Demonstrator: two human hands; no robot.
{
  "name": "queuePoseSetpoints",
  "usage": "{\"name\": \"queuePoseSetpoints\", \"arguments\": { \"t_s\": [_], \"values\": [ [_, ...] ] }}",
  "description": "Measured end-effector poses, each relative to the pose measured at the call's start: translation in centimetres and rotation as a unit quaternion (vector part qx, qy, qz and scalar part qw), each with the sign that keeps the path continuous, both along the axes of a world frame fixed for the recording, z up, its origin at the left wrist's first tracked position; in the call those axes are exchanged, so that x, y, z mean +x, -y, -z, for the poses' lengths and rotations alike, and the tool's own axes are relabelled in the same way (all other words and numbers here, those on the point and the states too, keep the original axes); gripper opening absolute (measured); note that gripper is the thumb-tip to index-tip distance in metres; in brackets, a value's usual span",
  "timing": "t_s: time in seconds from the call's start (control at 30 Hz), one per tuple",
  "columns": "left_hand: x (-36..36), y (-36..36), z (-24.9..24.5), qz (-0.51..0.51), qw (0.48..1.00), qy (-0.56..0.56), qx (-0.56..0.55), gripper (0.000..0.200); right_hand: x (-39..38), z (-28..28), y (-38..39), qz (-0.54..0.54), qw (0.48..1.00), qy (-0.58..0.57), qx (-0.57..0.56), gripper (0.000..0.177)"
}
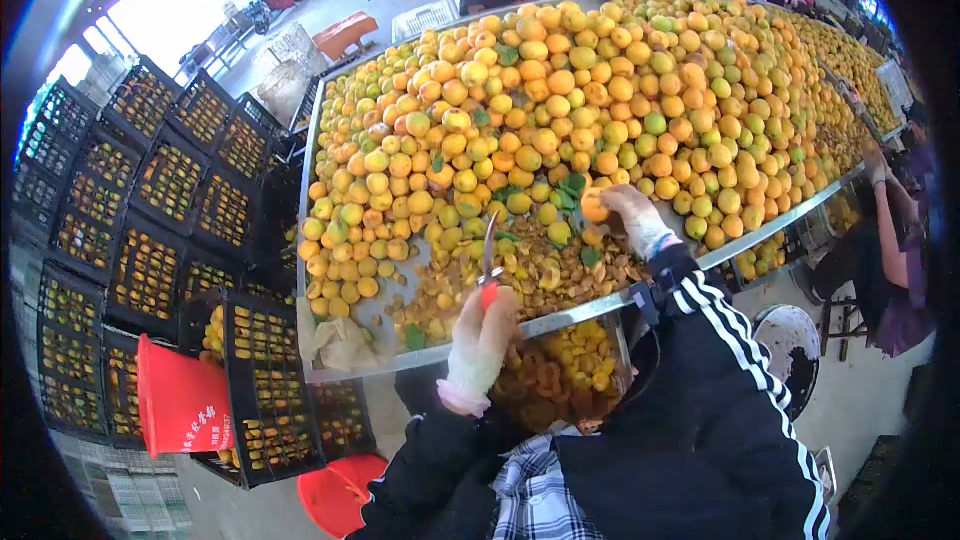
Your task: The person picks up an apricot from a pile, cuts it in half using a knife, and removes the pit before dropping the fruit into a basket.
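My left hand (478,352), in a pale glove, is closed round the red handle of a cutter with a curved blade (490,240), perhaps pruning shears. The blade points up and away over the table. My right hand (635,218), gloved at the palm and wrist, grips an orange apricot (595,205) at the edge of the heap. Between my hands lie split apricot pieces and brown pits (560,270) with some green leaves. Below the table's near edge, a container of yellow apricot halves (585,355) sits close to my body.
A large heap of apricots (560,100) covers the metal-rimmed table (380,360). Black crates of fruit (150,270) are stacked at left, beside a red bucket (180,400). Another red bucket (340,490) stands on the floor. Other people sit around the far and right sides.
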State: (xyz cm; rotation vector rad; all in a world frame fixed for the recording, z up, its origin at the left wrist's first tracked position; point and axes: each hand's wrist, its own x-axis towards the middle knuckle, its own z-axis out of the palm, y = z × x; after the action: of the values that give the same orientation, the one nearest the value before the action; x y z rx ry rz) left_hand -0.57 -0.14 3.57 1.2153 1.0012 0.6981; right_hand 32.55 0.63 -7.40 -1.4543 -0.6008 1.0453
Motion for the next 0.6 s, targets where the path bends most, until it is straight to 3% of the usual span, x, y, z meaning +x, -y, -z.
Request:
{"name": "queuePoseSetpoints", "arguments": {
  "t_s": [0.03, 0.1, 0.17, 0.23, 0.27, 0.3, 0.37, 0.4, 0.5, 0.53, 0.6],
  "values": [
    [-0.1, 0.1, 0.0, 0.034, 0.999, -0.022, 0.016, 0.023, -2.5, -2.2, 1.8, 0.002, 0.974, -0.209, 0.083, 0.055],
    [0.4, 0.4, 0.6, 0.053, 0.996, -0.039, 0.062, 0.023, -5.7, -1.9, 2.9, 0.009, 0.968, -0.223, 0.119, 0.050],
    [0.5, 0.8, -0.1, 0.145, 0.984, -0.018, 0.105, 0.022, -8.3, -3.2, 3.3, 0.011, 0.958, -0.238, 0.159, 0.046],
    [0.7, 1.6, -0.7, 0.163, 0.985, -0.002, 0.050, 0.020, -10.1, -5.6, 4.0, -0.056, 0.845, -0.494, 0.198, 0.050],
    [0.7, 1.7, 0.1, 0.170, 0.983, 0.041, 0.060, 0.020, -10.6, -5.6, 4.1, -0.123, 0.796, -0.549, 0.224, 0.056],
    [0.7, 1.8, 0.4, 0.178, 0.978, 0.086, 0.073, 0.019, -11.4, -6.1, 4.0, -0.126, 0.794, -0.550, 0.225, 0.056],
    [0.4, 1.8, 0.0, 0.187, 0.980, 0.044, 0.043, 0.019, -13.8, -8.5, 4.0, 0.032, 0.888, -0.427, 0.167, 0.067],
    [0.3, 1.8, 0.1, 0.187, 0.980, 0.024, 0.070, 0.020, -12.7, -5.5, 3.7, -0.035, 0.959, -0.218, 0.179, 0.075],
    [0.5, 2.5, 0.1, 0.166, 0.981, 0.012, 0.104, 0.024, -14.9, -10.4, 4.3, 0.022, 0.935, -0.313, 0.167, 0.077],
    [0.6, 2.7, 0.0, 0.147, 0.983, 0.020, 0.109, 0.029, -14.8, -9.1, 4.0, 0.019, 0.935, -0.313, 0.167, 0.077],
    [0.6, 3.2, 0.0, 0.139, 0.984, 0.028, 0.112, 0.031, -14.3, -5.3, 3.0, 0.058, 0.970, -0.048, 0.231, 0.082]
  ]
}}
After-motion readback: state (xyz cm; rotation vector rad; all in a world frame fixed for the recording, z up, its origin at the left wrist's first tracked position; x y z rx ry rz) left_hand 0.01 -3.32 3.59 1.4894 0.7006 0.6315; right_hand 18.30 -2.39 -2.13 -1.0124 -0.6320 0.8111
